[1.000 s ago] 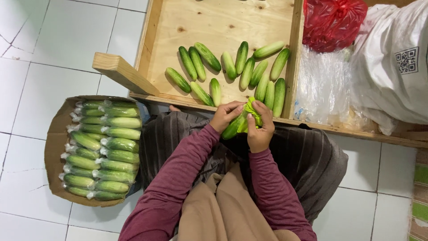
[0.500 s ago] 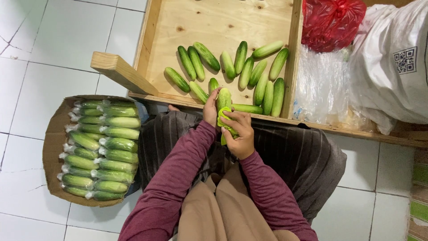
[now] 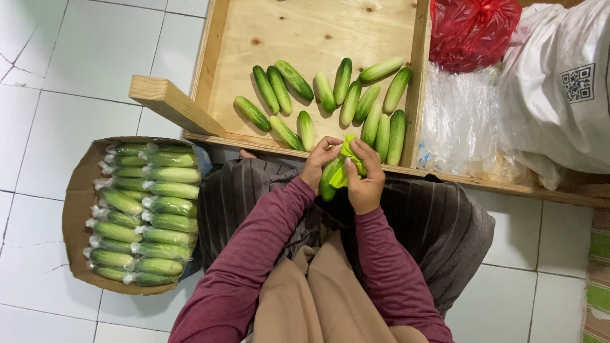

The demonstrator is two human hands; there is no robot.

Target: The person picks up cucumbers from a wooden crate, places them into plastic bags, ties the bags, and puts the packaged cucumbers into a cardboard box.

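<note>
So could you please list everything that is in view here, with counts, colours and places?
held cucumber: one, green, between both hands over the lap
green wrap: one, bright green, at the cucumber's upper end
loose cucumbers: about thirteen, green, in the tray
wooden tray: one, pale wood, ahead of the person
wooden bar: one, pale, sticking out from the tray's left corner
cardboard box: one, brown, on the floor at left
wrapped cucumbers: two rows, green in clear film, in the box
red bag: one, top right
clear bags: a pile, right of the tray
white sack: one, far right
left hand: on the cucumber
right hand: on the wrap
</note>
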